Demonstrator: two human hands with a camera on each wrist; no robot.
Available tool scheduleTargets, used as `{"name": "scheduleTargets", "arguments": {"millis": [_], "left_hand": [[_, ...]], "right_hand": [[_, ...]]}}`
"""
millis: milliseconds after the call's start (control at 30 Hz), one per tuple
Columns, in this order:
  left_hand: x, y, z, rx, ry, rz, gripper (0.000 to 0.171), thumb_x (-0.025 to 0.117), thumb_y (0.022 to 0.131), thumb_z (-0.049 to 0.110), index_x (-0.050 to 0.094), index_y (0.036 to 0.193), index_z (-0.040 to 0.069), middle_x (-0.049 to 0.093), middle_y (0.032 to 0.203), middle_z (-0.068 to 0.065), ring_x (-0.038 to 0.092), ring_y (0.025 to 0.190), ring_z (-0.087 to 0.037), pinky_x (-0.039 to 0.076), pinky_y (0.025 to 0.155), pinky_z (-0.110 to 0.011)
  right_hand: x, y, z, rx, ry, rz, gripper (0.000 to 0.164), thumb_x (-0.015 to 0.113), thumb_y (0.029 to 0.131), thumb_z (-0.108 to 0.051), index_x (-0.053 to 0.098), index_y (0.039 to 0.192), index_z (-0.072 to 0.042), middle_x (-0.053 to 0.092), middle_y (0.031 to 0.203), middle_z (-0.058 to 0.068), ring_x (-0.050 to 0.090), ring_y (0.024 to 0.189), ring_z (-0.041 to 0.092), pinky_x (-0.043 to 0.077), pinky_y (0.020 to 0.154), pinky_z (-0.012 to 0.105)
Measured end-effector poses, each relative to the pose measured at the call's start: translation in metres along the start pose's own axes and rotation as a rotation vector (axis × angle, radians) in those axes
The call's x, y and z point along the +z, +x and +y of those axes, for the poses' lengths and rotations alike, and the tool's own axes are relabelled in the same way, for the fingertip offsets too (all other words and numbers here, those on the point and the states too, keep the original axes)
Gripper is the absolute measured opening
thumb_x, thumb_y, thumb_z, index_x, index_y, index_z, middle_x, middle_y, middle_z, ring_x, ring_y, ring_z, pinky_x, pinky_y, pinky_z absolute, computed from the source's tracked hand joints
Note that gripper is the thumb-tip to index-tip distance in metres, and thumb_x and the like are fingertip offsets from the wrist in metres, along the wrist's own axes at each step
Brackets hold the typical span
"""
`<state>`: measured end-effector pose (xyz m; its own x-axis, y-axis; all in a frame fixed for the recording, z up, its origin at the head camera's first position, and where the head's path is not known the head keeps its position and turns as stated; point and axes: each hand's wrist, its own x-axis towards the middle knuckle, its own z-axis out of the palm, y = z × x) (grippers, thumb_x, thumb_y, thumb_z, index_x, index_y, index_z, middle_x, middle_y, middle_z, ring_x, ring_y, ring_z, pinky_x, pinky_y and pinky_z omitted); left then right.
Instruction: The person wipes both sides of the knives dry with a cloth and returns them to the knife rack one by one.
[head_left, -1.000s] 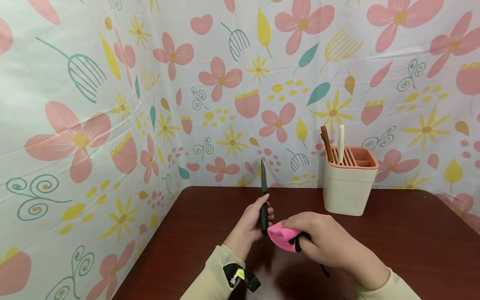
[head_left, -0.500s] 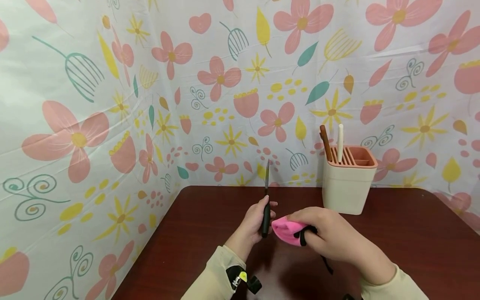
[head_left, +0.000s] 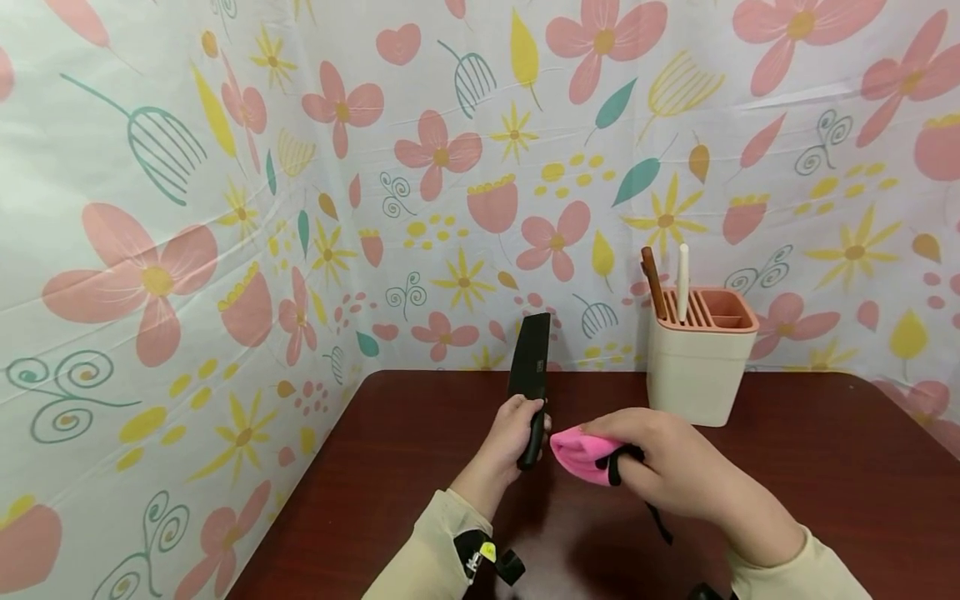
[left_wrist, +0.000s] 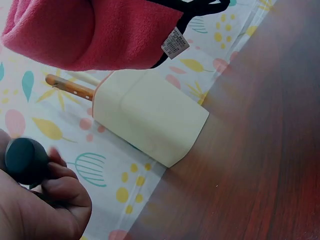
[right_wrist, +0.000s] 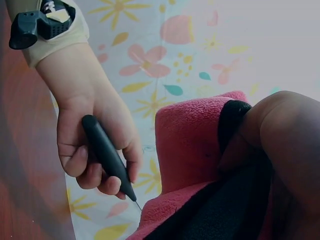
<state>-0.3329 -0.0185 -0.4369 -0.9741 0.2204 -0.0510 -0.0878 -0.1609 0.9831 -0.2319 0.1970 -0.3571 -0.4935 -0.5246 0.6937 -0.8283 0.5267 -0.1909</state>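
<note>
A kitchen knife point(head_left: 531, 357) with a black blade and black handle points away from me, its broad side facing the head camera. My left hand point(head_left: 501, 437) grips its handle, thumb along the top. The handle's rounded butt point(left_wrist: 26, 160) shows in the left wrist view. My right hand point(head_left: 671, 458) pinches a folded pink cloth point(head_left: 582, 454) with black trim, just right of the knife handle. In the right wrist view the fluffy cloth point(right_wrist: 185, 142) hides most of the blade beyond the handle point(right_wrist: 109, 156). A small white label point(left_wrist: 175, 43) hangs from the cloth.
A cream knife holder point(head_left: 697, 379) with a salmon slotted top stands at the table's back right. A brown handle point(head_left: 652, 283) and a white handle point(head_left: 682, 283) stick up from it. The dark red-brown table point(head_left: 832, 467) backs onto a flower-patterned curtain point(head_left: 480, 167).
My left hand has turned the knife, its blade going from nearly edge-on to broad side showing. My right hand has shifted slightly right and up with the cloth.
</note>
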Motion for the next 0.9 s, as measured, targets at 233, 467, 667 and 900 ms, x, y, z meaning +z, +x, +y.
{"name": "scheduleTargets", "arguments": {"millis": [233, 467, 667, 900], "left_hand": [[0.0, 0.001, 0.0, 0.033, 0.02, -0.008, 0.017, 0.054, 0.104, 0.026, 0.048, 0.093, 0.015, 0.068, 0.076, 0.002, 0.052, 0.059, -0.013, 0.04, 0.044, -0.025], [0.003, 0.001, 0.0, 0.061, 0.019, -0.009, 0.013, 0.054, 0.104, 0.023, 0.05, 0.103, 0.011, 0.065, 0.077, 0.0, 0.052, 0.054, -0.013, 0.042, 0.044, -0.024], [0.007, 0.0, -0.001, 0.046, -0.019, -0.015, 0.013, 0.055, 0.104, 0.021, 0.048, 0.108, 0.011, 0.061, 0.08, 0.0, 0.05, 0.053, -0.013, 0.041, 0.043, -0.025], [0.008, 0.0, -0.001, 0.054, -0.006, -0.039, 0.016, 0.055, 0.104, 0.022, 0.049, 0.114, 0.011, 0.064, 0.079, 0.003, 0.049, 0.053, -0.012, 0.04, 0.046, -0.025]], "right_hand": [[-0.004, 0.001, -0.001, 0.011, 0.02, -0.01, 0.056, 0.074, 0.073, 0.006, 0.075, 0.116, -0.029, 0.074, 0.108, -0.019, 0.07, 0.094, -0.001, 0.047, 0.085, 0.007], [-0.009, 0.002, 0.0, -0.011, 0.036, -0.007, 0.057, 0.075, 0.073, 0.006, 0.074, 0.12, -0.027, 0.074, 0.11, -0.018, 0.069, 0.095, 0.0, 0.047, 0.087, 0.008], [-0.019, 0.013, 0.004, 0.013, 0.059, -0.02, 0.057, 0.074, 0.077, 0.007, 0.073, 0.123, -0.027, 0.073, 0.113, -0.019, 0.068, 0.096, -0.002, 0.049, 0.086, 0.01], [-0.051, 0.054, 0.023, 0.097, 0.098, -0.01, 0.047, 0.066, 0.079, 0.01, 0.077, 0.114, -0.018, 0.07, 0.082, -0.01, 0.054, 0.063, -0.001, 0.045, 0.056, 0.018]]}}
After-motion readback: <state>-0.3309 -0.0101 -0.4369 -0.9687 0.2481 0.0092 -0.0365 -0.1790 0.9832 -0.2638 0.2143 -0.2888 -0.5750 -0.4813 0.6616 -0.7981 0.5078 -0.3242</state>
